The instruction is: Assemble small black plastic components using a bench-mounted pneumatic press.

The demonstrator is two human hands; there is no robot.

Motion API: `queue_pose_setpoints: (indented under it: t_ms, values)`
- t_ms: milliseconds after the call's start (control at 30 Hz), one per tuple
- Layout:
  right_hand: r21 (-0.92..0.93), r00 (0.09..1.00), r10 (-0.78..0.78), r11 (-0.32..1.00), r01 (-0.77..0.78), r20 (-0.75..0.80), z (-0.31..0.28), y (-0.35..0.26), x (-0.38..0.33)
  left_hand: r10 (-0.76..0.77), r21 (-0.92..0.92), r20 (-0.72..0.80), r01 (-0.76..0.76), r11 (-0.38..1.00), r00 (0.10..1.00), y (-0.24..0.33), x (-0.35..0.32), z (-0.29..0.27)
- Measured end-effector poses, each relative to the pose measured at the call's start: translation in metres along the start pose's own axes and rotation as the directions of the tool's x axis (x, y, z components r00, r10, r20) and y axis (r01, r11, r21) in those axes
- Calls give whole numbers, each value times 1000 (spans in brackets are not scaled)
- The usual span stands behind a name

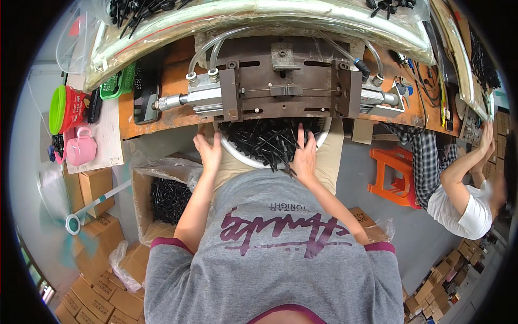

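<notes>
A white round basin (248, 160) sits on my lap, heaped with thin black plastic pieces (264, 140). My left hand (209, 148) is at the basin's left rim, its thumb apart from the fingers and some fingertips hidden. At the right side of the heap lies my right hand (305, 155), fingers stretched and spread among the black pieces; no firm hold on one shows. Just beyond the basin, on the bench edge, stands a dark metal fixture (280, 97) with a pneumatic cylinder (205, 100) on the left and another cylinder (372, 97) on the right.
An open carton (145, 186) of black pieces stands at my left. A lit tray (259, 13) with black parts spans the back. A pink cup (81, 147), green basket (120, 82) and phone-like dark slab (147, 97) lie left. A person (467, 200) sits near an orange stool (393, 171).
</notes>
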State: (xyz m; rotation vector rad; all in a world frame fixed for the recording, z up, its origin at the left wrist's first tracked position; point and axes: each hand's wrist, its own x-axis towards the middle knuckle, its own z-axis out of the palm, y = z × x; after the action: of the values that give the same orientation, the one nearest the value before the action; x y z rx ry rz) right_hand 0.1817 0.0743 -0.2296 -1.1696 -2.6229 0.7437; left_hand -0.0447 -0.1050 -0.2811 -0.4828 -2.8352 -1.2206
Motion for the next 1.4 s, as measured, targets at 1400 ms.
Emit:
queue_pose_setpoints:
  t_ms: [1400]
  values:
    - [703,836,479,496,-510,268,-1,121,62,-315,-712,647,698,78,695,6,16,44]
